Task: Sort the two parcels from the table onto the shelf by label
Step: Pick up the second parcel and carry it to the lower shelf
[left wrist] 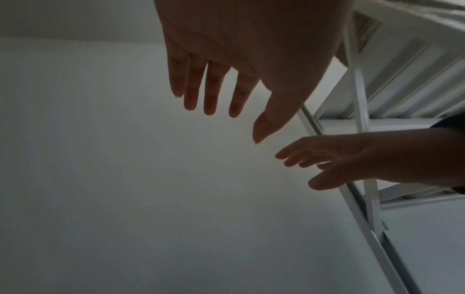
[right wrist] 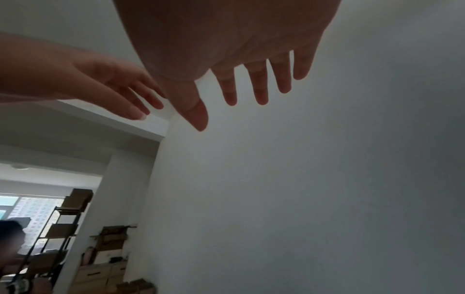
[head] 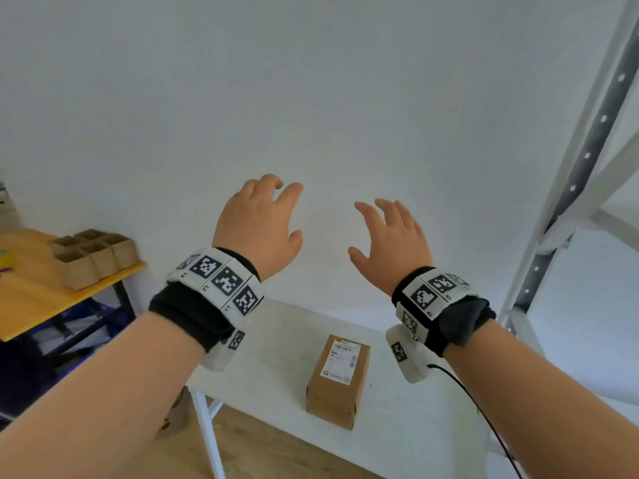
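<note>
Both hands are raised in front of the bare wall, well above the counter [head: 276, 340], and both hold nothing. The left hand [head: 259, 226] has its fingers loosely spread and slightly bent, palm facing away; the right hand [head: 390, 243] mirrors it, fingers spread and relaxed, thumb out to the side. The two wrist views confirm this: each shows straight, parted fingers against the white wall with nothing between them.

One parcel [head: 337, 378], a brown cardboard box with a white printed label on its top face, lies on the white counter below and between the forearms, apart from both hands. The label faces up, which likely makes it easy to read before choosing a slot. No second parcel is in view, so I cannot tell where it is.

The shelf [head: 587, 160], a white metal rack with punched uprights, stands at the right edge, near the right hand. Its boards are mostly out of the picture.

The hands seem to be between steps, as they are level with the shelf rather than the box. The next move probably calls for lowering both hands to either side of the parcel.

To the left, a wooden table [head: 38, 299] carries a cluster of small cardboard pots [head: 93, 254].
</note>
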`<state>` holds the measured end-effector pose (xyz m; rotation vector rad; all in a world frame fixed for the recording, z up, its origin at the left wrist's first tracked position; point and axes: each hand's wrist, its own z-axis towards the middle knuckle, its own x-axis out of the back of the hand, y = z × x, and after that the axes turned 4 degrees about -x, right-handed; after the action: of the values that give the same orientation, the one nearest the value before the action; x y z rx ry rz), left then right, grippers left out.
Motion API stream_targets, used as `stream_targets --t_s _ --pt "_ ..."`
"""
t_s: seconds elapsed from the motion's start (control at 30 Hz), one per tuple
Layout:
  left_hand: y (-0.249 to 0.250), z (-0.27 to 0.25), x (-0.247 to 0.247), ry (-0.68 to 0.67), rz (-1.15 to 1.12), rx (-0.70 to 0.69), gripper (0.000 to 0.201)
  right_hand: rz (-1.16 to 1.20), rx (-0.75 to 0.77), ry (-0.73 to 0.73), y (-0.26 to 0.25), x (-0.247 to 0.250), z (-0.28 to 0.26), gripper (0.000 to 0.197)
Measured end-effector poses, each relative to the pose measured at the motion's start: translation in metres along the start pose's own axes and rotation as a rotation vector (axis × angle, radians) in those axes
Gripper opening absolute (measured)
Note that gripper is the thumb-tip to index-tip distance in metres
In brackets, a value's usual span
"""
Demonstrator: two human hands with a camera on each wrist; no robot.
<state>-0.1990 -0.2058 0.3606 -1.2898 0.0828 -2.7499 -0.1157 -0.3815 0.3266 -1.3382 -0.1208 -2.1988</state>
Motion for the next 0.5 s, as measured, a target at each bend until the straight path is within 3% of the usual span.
stream_targets --t_s 0.5 --pt "-0.028 0.035 -0.185 -0.423 -0.379 0.054 0.061 0.105 -0.418 -0.291 0.053 -0.137 0.024 0.071"
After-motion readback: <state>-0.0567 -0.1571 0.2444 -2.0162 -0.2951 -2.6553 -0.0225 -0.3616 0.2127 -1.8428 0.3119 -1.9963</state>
